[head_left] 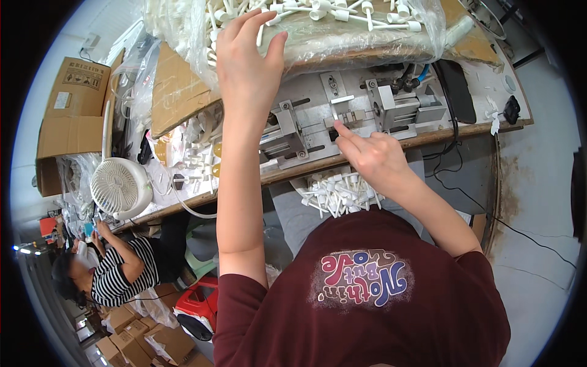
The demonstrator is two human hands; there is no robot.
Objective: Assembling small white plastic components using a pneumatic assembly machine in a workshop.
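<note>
My left hand (251,61) is raised over a plastic-lined box of white plastic stems with round caps (330,9). Its fingers are apart, and nothing shows in its grasp. At the metal fixture on the bench, my right hand (373,156) is closed, with its fingertips at the lower end of a white capped stem (335,111). That piece is between two metal clamp units, the left one (290,131) and the right one (388,107). Part of the grip is hidden under the fingers. Many more white capped stems (339,194) are heaped in my lap.
A white fan (120,188) stands at the bench's left, beside an open cardboard box (73,104). Loose white pieces (199,162) lie near the bench edge. Cables (455,116) hang at the right by a black phone-like slab (457,92). Another person (125,275) works at the far left.
</note>
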